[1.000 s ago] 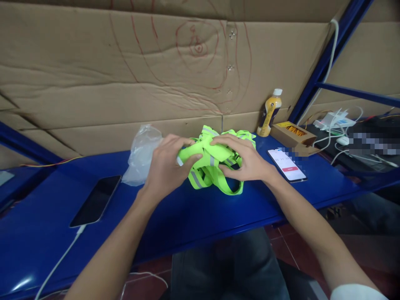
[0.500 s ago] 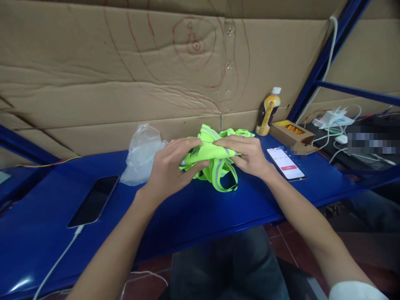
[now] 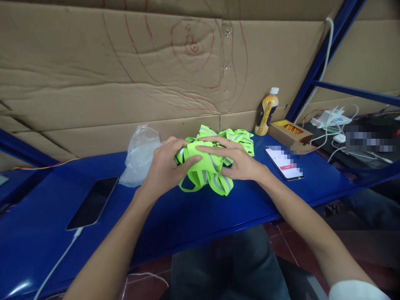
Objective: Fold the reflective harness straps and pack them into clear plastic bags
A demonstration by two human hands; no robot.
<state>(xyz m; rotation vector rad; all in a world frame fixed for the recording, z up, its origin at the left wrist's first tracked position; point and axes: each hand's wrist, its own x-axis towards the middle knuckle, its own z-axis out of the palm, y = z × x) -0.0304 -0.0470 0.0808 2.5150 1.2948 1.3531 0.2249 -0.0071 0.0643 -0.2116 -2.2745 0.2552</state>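
A bunched neon-green reflective vest (image 3: pixel 204 173) with grey stripes rests on the blue shelf (image 3: pixel 175 216) in the middle of the head view. My left hand (image 3: pixel 164 168) grips its left side, fingers curled over the fabric. My right hand (image 3: pixel 234 160) lies over its top and right side, fingers wrapped on the straps. Loops of strap hang out below both hands onto the shelf. More green vest fabric (image 3: pixel 239 137) lies just behind.
A crumpled clear plastic bag (image 3: pixel 140 154) sits left of the vest. A dark phone (image 3: pixel 93 202) on a white cable lies further left. A lit phone (image 3: pixel 283 162), a yellow bottle (image 3: pixel 266 111), a small cardboard box (image 3: pixel 289 132) and chargers stand at the right. Cardboard lines the back.
Both hands have turned and squeezed the vest into a tighter bundle. The hanging loops shifted from the right side to below the hands, and my right hand moved over the top.
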